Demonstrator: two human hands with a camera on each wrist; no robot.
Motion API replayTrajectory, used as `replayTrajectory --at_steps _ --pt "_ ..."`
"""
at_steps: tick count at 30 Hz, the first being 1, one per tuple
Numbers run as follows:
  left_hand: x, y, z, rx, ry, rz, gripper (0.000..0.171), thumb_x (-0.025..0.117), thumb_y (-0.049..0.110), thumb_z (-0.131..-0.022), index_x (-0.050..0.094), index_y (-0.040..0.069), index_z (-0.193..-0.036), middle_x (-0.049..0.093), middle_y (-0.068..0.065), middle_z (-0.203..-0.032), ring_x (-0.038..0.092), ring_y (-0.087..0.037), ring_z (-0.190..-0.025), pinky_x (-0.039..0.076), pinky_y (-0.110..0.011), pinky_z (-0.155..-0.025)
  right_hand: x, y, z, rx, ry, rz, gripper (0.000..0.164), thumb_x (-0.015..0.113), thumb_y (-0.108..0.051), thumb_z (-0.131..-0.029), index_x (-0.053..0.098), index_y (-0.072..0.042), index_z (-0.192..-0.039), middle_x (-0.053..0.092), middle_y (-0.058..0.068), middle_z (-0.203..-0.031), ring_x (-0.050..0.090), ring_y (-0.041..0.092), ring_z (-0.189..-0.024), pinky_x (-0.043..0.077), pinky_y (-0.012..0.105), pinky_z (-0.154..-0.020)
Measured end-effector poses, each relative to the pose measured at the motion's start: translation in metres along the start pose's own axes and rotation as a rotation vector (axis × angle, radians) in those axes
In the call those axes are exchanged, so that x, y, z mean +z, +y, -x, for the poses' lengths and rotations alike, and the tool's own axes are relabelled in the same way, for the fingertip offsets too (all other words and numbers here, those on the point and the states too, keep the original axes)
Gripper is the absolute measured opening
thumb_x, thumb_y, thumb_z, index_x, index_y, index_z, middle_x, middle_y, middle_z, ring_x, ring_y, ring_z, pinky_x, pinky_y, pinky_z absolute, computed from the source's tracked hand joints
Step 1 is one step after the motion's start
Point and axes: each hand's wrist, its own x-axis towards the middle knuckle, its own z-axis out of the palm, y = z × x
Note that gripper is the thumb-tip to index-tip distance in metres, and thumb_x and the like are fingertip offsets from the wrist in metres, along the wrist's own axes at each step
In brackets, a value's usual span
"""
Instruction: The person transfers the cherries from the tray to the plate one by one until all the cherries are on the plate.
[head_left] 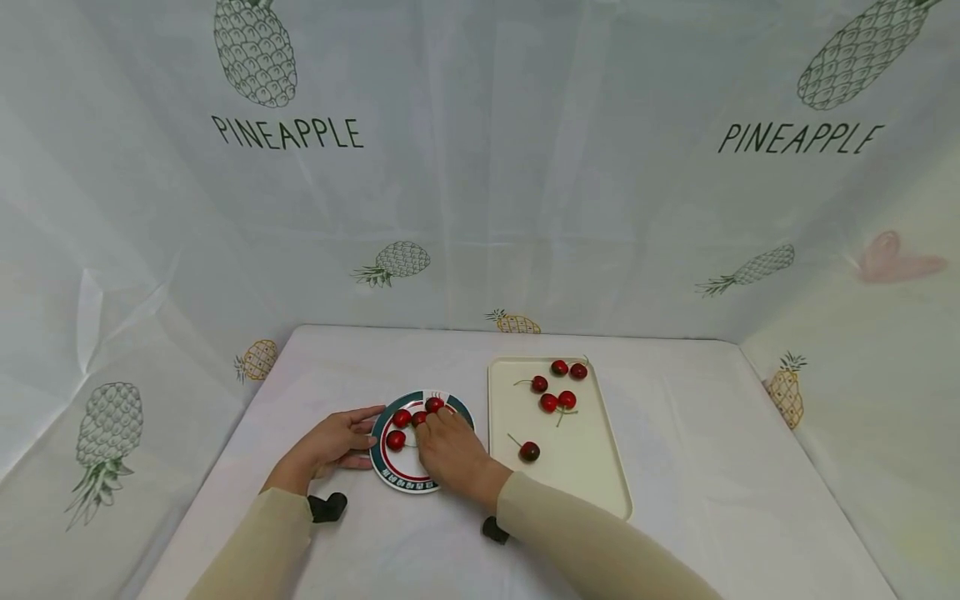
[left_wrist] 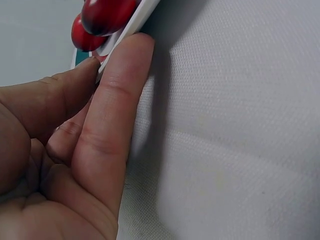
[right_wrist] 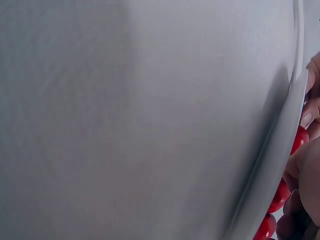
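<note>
A round white plate (head_left: 406, 482) with a teal rim band and a red ring lies on the cloth, bearing several red cherries (head_left: 395, 440). My left hand (head_left: 333, 443) pinches its left edge; in the left wrist view the thumb (left_wrist: 75, 87) is above the rim and a straight finger (left_wrist: 112, 100) beneath. My right hand (head_left: 453, 454) reaches over the plate's right part, fingers curled down among the cherries. In the right wrist view a cherry (right_wrist: 300, 139) sits between its fingertips and thumb. The fingertips are partly hidden in the head view.
To the right of the plate lies a cream rectangular tray (head_left: 570, 475) with several cherries, one dark cherry (head_left: 529, 452) apart from the others. White cloth (head_left: 690, 450) covers the table. A pineapple-print curtain (head_left: 480, 192) stands behind and at both sides.
</note>
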Motion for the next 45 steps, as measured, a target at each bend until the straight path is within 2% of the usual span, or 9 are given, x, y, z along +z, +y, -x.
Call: replayTrajectory --at_steps 10,18,23,28,32,39,45 --pt "-0.001 -0.001 -0.001 0.007 -0.016 0.020 0.065 0.066 -0.003 -0.100 0.047 0.013 -0.160 0.049 -0.026 -0.158 0.077 -0.026 -0.101 0.067 -0.044 -0.081 0.003 -0.005 -0.003 0.030 -0.023 -0.040 0.029 0.063 -0.029 -0.103 0.067 -0.007 -0.122 0.067 0.004 -0.107 0.055 0.019 -0.099 0.053 0.028 -0.082" --pt "0.001 0.000 0.002 0.007 -0.017 0.029 0.065 0.064 -0.004 -0.100 0.046 0.013 -0.160 0.047 -0.027 -0.160 0.076 -0.025 -0.102 0.067 -0.043 -0.081 -0.007 -0.001 0.004 0.033 -0.040 -0.045 0.040 0.065 -0.047 -0.101 0.068 -0.010 -0.118 0.066 0.001 -0.104 0.052 0.017 -0.098 0.052 0.027 -0.089" --pt "0.002 -0.002 0.001 0.002 -0.014 0.029 0.066 0.065 -0.003 -0.100 0.045 0.013 -0.161 0.045 -0.027 -0.161 0.076 -0.025 -0.101 0.067 -0.043 -0.081 -0.014 0.009 0.010 0.030 -0.038 -0.060 0.039 0.064 -0.050 -0.102 0.066 -0.013 -0.115 0.063 -0.001 -0.104 0.049 0.016 -0.099 0.051 0.026 -0.088" --pt "0.002 -0.003 0.000 -0.003 -0.011 0.036 0.066 0.066 -0.003 -0.100 0.046 0.014 -0.161 0.044 -0.026 -0.162 0.076 -0.025 -0.101 0.067 -0.043 -0.082 -0.024 0.028 0.016 0.029 -0.029 -0.069 0.034 0.065 -0.045 -0.102 0.068 -0.014 -0.114 0.064 0.000 -0.103 0.051 0.018 -0.098 0.051 0.028 -0.084" --pt "0.003 -0.004 -0.001 -0.003 -0.009 0.045 0.066 0.066 -0.004 -0.100 0.047 0.014 -0.160 0.044 -0.026 -0.162 0.077 -0.026 -0.100 0.067 -0.044 -0.081 -0.026 0.054 0.026 0.033 -0.036 -0.080 0.028 0.068 -0.039 -0.102 0.070 -0.014 -0.114 0.066 0.000 -0.104 0.052 0.018 -0.097 0.052 0.029 -0.084" --pt "0.003 -0.003 0.001 0.004 0.001 0.034 0.066 0.066 -0.004 -0.099 0.046 0.013 -0.160 0.045 -0.027 -0.161 0.076 -0.025 -0.099 0.067 -0.043 -0.081 -0.022 0.104 0.045 0.121 -0.132 -0.150 0.023 0.075 -0.034 -0.099 0.070 -0.015 -0.112 0.066 -0.001 -0.103 0.051 0.017 -0.096 0.052 0.030 -0.087" --pt "0.002 -0.002 0.001 0.011 -0.004 0.036 0.066 0.066 -0.004 -0.099 0.046 0.012 -0.160 0.047 -0.027 -0.159 0.076 -0.024 -0.099 0.067 -0.043 -0.081 -0.016 0.118 0.058 0.101 -0.199 -0.148 0.025 0.078 -0.033 -0.096 0.069 -0.013 -0.108 0.066 0.000 -0.099 0.053 0.019 -0.093 0.053 0.032 -0.087"
